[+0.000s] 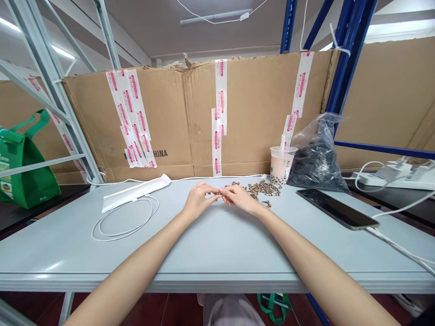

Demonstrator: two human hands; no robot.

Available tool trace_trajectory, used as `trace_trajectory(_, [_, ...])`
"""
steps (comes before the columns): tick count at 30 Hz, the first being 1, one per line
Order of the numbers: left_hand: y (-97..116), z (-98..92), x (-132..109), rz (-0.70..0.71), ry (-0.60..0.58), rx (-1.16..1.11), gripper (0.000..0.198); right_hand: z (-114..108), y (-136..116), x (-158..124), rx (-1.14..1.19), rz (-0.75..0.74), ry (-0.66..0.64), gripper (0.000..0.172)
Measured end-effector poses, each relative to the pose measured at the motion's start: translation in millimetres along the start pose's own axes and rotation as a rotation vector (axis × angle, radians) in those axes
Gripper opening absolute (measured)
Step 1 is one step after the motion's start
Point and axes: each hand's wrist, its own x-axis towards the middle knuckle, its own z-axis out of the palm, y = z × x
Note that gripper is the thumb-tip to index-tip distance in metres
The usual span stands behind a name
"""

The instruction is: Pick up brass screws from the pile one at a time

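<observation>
Over the middle of the grey table (224, 244), my left hand (200, 199) and my right hand (239, 198) meet at the fingertips. Between them is a small bronze-coloured metal piece (219, 194), mostly covered by the fingers, so its exact kind does not show. Both hands are closed in a pinch on it. Just behind and right of my right hand lies a loose pile of small bronze metal pieces (264, 188), which look like little clasps or hooks. A few of them lie apart at the pile's near edge.
A lidded bubble tea cup (281, 167) and a clear bag of black material (314, 165) stand behind the pile. To the right is a phone (336, 208) with white cables. A white paper sleeve (136, 194) and coiled cable (127, 233) lie left. Taped cardboard (170, 117) walls the back.
</observation>
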Motion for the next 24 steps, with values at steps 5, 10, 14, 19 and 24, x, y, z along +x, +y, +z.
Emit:
trace_trajectory(5, [1.6,-2.8,0.8,-0.019,0.014,0.006,0.013,-5.1,0.2,-0.3,0.059,0.001,-0.035,0.041])
trace_trajectory(10, [4.2,-3.4,-0.1,0.001,-0.001,-0.016,0.014,-3.2,-3.8,0.0,0.091,0.002,-0.029,0.043])
trace_trajectory(14, [5.6,-2.1,0.6,-0.011,-0.003,-0.021,0.014,-3.1,-6.6,-0.6,0.133,0.045,-0.075,0.046])
trace_trajectory(19, [6.5,-3.0,1.5,0.0,0.035,-0.006,0.012,-6.7,-6.9,-3.1,0.21,0.021,-0.122,0.038])
trace_trajectory(24, [6.3,-1.8,-0.5,0.028,0.011,0.008,0.013,-4.4,-8.0,-3.5,0.177,0.017,-0.127,0.045])
